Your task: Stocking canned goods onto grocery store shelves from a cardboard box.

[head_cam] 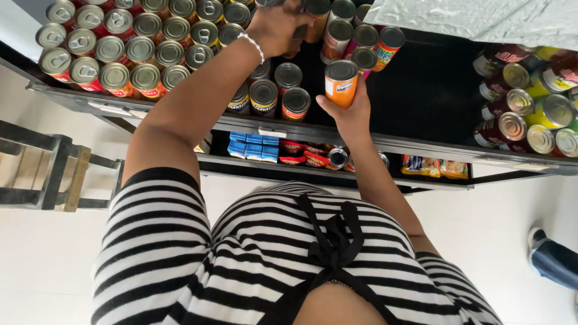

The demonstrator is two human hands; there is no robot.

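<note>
My right hand (349, 111) grips an orange-labelled can (341, 83) from below, upright, just above the front edge of the dark shelf (421, 90). My left hand (278, 25), with a beaded bracelet on the wrist, reaches further back and closes over a can at the rear of the shelf; that can is mostly hidden by the fingers. Between my hands stand several cans with ring-pull lids (288, 75). A dense block of red-labelled cans (126, 51) fills the shelf's left side.
More cans lie on their sides at the right end (530, 114). A lower shelf holds blue packets (254, 147), red tins and snack packs (433, 167). A wooden stepladder (54, 174) stands at left. Another person's shoe and jeans (551, 259) show at right.
</note>
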